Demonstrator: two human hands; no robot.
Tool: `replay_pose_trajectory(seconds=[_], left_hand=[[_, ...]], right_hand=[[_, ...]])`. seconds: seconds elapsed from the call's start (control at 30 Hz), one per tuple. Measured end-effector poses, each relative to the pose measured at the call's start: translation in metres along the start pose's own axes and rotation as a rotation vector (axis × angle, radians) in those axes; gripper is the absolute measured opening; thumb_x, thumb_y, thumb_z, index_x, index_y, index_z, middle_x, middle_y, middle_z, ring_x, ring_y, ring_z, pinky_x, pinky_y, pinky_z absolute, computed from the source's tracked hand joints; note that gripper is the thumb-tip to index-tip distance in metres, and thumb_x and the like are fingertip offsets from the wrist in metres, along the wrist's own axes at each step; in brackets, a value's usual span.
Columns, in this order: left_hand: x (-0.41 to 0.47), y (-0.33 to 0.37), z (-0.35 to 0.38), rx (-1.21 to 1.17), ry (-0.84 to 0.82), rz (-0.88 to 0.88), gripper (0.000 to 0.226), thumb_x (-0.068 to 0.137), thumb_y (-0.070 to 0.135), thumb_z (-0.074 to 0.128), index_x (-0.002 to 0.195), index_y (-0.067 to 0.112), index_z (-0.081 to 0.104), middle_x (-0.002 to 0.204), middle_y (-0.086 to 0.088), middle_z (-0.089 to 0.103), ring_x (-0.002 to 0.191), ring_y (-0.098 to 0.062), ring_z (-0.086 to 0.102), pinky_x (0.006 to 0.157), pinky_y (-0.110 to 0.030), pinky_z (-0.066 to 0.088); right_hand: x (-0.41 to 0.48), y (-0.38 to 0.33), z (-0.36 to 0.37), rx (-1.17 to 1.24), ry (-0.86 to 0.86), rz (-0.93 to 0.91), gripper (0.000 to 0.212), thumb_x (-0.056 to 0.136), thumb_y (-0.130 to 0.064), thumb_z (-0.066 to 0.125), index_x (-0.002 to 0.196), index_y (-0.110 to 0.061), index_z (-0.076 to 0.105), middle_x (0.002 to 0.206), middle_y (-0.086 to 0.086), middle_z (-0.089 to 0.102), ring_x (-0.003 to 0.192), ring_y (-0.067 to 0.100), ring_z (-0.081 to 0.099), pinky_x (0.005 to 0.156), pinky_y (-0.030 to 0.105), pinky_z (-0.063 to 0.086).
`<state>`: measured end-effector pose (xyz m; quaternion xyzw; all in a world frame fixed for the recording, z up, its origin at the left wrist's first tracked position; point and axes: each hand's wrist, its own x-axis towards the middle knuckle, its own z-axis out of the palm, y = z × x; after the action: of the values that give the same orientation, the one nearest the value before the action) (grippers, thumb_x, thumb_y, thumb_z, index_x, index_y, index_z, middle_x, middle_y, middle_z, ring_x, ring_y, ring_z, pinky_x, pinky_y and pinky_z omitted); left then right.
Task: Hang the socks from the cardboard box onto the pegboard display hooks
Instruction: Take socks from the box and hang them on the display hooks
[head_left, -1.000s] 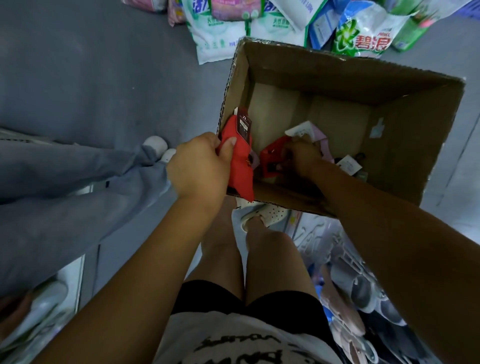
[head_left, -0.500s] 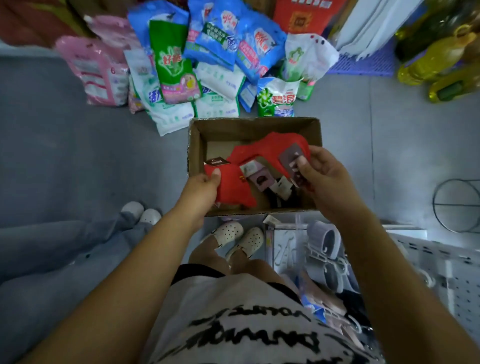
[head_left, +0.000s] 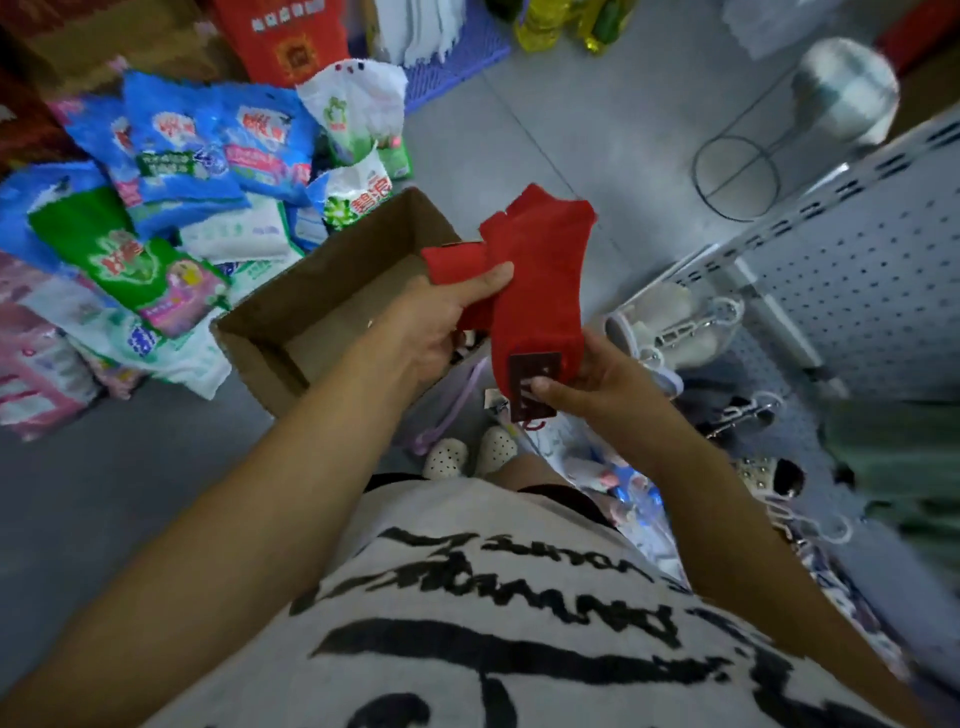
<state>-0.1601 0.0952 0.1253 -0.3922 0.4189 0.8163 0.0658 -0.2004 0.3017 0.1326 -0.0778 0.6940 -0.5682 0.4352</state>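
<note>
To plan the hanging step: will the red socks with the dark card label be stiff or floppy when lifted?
Likely floppy: the red socks crease where the left hand grips them. Probably light: the right hand holds their end by a mere pinch on the card label. That label looks flat, perhaps stiffer than the cloth.

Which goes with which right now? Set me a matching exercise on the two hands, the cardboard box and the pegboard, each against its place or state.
Column one:
1. left hand
2. right hand
3. cardboard box
4. pegboard

Column two:
A. white and perforated, at the right of the view
B. pinches the dark label on the red socks
C. open-topped, beside the detergent bags
D. grips the fabric of the red socks, thumb on top

Pairs: 1-D, 2-B, 3-C, 4-A.
</note>
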Motion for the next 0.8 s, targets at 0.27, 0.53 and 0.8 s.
replay_pose_trajectory(seconds=[0.27,0.53,0.8], left_hand=[[-0.025,-0.03,0.033,0.434,-0.21,0.23,0.06,0.072,0.004,0.089,0.127,0.011,0.066,0.108,0.002,0.078,0.095,-0.01,0.076,0.073,-0.019,0.059],[-0.058,-0.065,0.072,0.456,-0.287,0.284,0.033,0.089,0.042,0.075,0.118,0.026,0.072,0.112,0.009,0.078,0.103,-0.01,0.074,0.08,-0.022,0.059],[-0.115,-0.125,0.124,0.506,-0.149,0.426,0.019,0.098,0.048,0.061,0.091,0.033,0.072,0.086,0.018,0.078,0.088,-0.003,0.075,0.079,-0.023,0.06]], right_hand=[[-0.034,-0.008,-0.025,0.4,0.375,-0.031,0.047,0.095,-0.048,0.062,0.127,-0.014,0.066,0.12,0.002,0.074,0.107,0.014,0.072,0.079,0.026,0.057],[-0.087,0.01,-0.06,0.425,0.488,-0.166,0.017,0.096,-0.017,0.065,0.112,-0.011,0.065,0.107,0.007,0.076,0.095,0.019,0.072,0.083,0.033,0.06],[-0.211,0.041,-0.101,0.291,0.713,-0.327,0.011,0.095,-0.014,0.068,0.105,-0.014,0.067,0.098,0.001,0.077,0.086,0.012,0.072,0.074,0.024,0.058]])
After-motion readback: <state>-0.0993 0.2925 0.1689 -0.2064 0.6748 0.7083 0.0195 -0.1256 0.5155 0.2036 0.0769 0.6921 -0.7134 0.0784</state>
